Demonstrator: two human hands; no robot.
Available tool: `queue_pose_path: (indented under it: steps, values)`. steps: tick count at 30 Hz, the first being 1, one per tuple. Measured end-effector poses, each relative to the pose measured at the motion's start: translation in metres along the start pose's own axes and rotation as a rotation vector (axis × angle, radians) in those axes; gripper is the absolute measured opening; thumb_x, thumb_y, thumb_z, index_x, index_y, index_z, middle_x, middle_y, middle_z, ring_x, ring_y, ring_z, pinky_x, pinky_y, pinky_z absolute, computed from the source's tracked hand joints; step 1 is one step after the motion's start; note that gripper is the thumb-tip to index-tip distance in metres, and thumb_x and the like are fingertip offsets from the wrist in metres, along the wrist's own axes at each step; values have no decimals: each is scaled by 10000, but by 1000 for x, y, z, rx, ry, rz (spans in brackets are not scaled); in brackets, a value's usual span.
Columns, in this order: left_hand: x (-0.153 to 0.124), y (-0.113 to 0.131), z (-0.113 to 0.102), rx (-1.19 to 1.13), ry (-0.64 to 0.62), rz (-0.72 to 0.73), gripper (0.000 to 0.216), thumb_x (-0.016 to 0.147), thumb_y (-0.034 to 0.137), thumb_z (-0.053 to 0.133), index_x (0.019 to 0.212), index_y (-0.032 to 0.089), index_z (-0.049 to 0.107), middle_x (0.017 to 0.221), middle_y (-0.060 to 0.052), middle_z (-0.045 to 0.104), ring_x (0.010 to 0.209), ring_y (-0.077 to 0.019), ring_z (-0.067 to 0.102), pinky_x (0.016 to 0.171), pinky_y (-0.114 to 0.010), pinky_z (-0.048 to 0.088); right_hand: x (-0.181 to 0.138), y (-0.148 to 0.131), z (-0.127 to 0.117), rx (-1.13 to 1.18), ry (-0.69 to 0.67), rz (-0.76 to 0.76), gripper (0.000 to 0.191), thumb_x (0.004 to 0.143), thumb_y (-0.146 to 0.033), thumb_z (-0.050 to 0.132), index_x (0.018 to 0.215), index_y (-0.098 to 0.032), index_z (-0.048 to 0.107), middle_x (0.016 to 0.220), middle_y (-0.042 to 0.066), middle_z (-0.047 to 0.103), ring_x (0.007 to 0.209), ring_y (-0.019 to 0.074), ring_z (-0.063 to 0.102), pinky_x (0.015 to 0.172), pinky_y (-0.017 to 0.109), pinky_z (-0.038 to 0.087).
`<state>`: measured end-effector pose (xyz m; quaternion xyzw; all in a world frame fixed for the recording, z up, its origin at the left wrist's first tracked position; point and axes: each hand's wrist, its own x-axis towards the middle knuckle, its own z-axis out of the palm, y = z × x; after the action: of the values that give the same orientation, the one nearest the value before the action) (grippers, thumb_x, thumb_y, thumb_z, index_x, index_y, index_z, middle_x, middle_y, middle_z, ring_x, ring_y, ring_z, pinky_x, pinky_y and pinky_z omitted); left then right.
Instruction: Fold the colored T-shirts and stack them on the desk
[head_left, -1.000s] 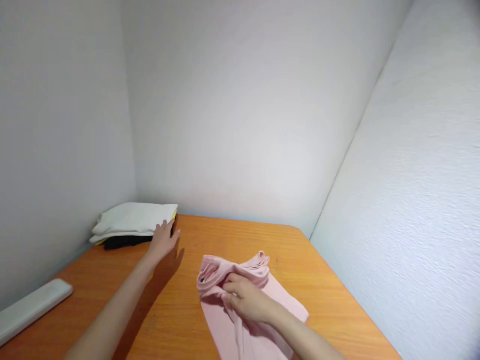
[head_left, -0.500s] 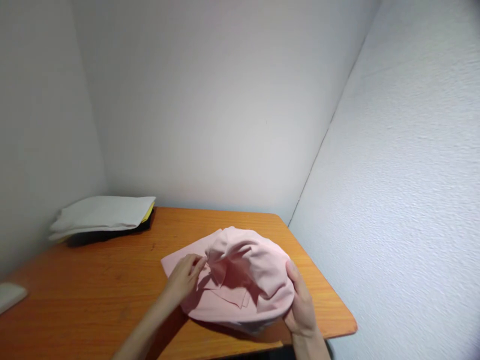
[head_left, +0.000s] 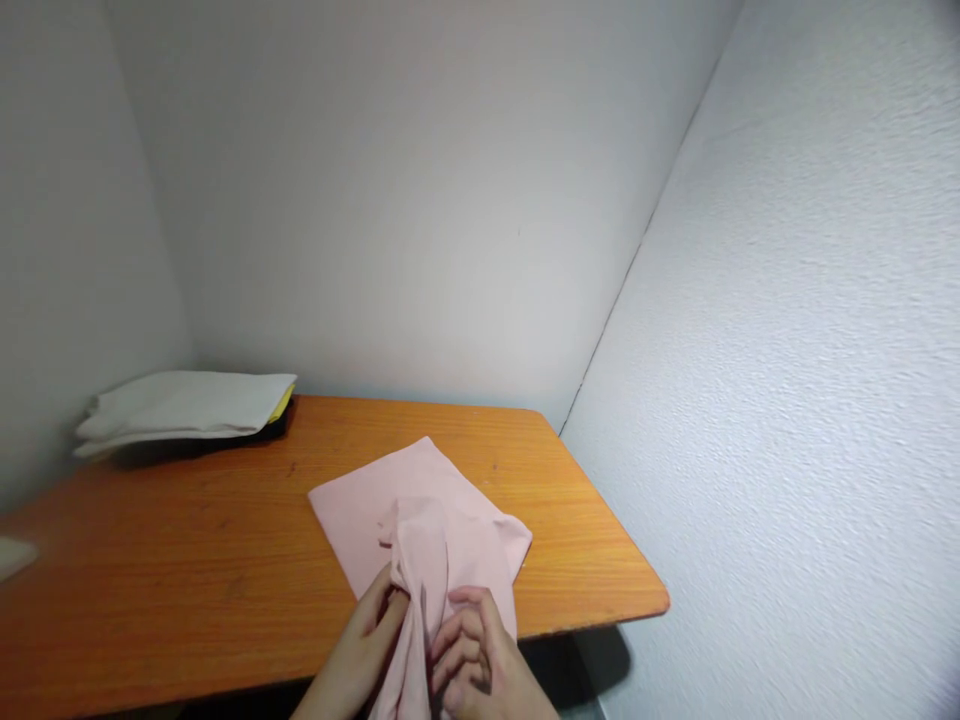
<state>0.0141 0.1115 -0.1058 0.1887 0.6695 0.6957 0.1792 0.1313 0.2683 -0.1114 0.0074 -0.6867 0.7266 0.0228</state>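
A folded pink garment (head_left: 420, 470) lies on the wooden table, one corner pointing toward the wall. Its near part is gathered into a raised, wrinkled bunch that hangs over the table's front edge. My left hand (head_left: 360, 650) pinches this bunch from the left, thumb and fingers closed on the fabric. On the other side, my right hand (head_left: 487, 660) has loosely curled fingers, apart from one another, resting against the pink cloth. A small dark mark or opening shows on the garment near the bunch. What kind of garment it is, I cannot tell.
A stack of folded cloth, white (head_left: 187, 400) on top with yellow and black below, sits at the table's back left. Part of a white object (head_left: 13, 556) shows at the left edge. Walls border the table (head_left: 187, 560) behind and at the right.
The rounded, opened-out pink fabric has collapsed into a narrow bunch pulled toward me. My right hand moved left from its far side, and both hands are now close together near the front edge.
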Motion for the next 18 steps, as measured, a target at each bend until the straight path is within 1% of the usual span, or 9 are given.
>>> queue_pose_path:
  steps: [3,6,8,10,12,14,15,17,18]
  values:
    - [-12,-8,-2,-54,-14,9,453,841,545,581,1130,197,591,1187,-109,656,1104,-260,625,1012,-398,484,1,15,11,-56,88,17,1100,476,-543,890,1345,-302,260,996,20,540,659,143,591,501,212,365]
    - [-22,-16,-5,-48,101,102,512,838,471,621,1254,230,448,1281,-139,570,1067,-252,647,899,-401,558,1,30,25,-109,108,45,1200,409,-474,899,1402,-314,245,1004,29,533,691,187,609,474,235,398]
    - [-28,-17,-7,120,136,250,556,852,366,609,1347,271,374,1418,-156,436,1182,-267,590,930,-431,547,0,39,36,-148,125,57,1096,483,-447,862,1411,-304,296,946,24,546,718,209,607,518,271,446]
    - [-34,-15,-10,412,73,422,443,865,251,554,1299,300,481,1524,-121,307,1355,-297,425,1042,-487,462,-1,43,47,-214,153,26,901,580,-387,800,1374,-272,388,885,23,566,727,212,597,585,300,475]
    - [-40,-10,-12,698,-11,550,326,842,183,533,1135,296,618,1519,-73,353,1425,-314,298,1119,-525,361,-3,38,50,-299,154,-49,676,613,-322,739,1245,-243,509,858,23,596,724,209,592,629,307,483]
    - [-46,-7,-12,846,-107,598,236,791,165,570,983,269,660,1315,-84,571,1313,-316,441,1064,-490,415,-9,24,43,-386,225,-120,449,654,-286,669,1091,-234,582,834,22,621,721,207,591,657,308,487]
    - [-49,-6,-12,869,-152,580,178,767,163,583,903,250,660,1134,-85,654,1169,-299,551,970,-433,480,-15,14,35,-436,333,-147,374,675,-276,649,1043,-233,598,843,30,633,734,212,594,679,316,492]
    - [-52,-6,-9,822,-163,471,89,767,179,562,738,221,634,791,-50,655,810,-230,630,721,-308,511,-32,-7,19,-540,653,-189,305,715,-276,667,1014,-234,621,919,69,649,812,245,607,741,357,503]
    - [-52,-6,-7,756,-115,389,143,792,197,530,684,216,623,688,-31,622,690,-203,609,641,-274,485,-42,-16,13,-572,772,-210,292,728,-291,700,1008,-242,632,982,94,646,872,272,609,767,390,507]
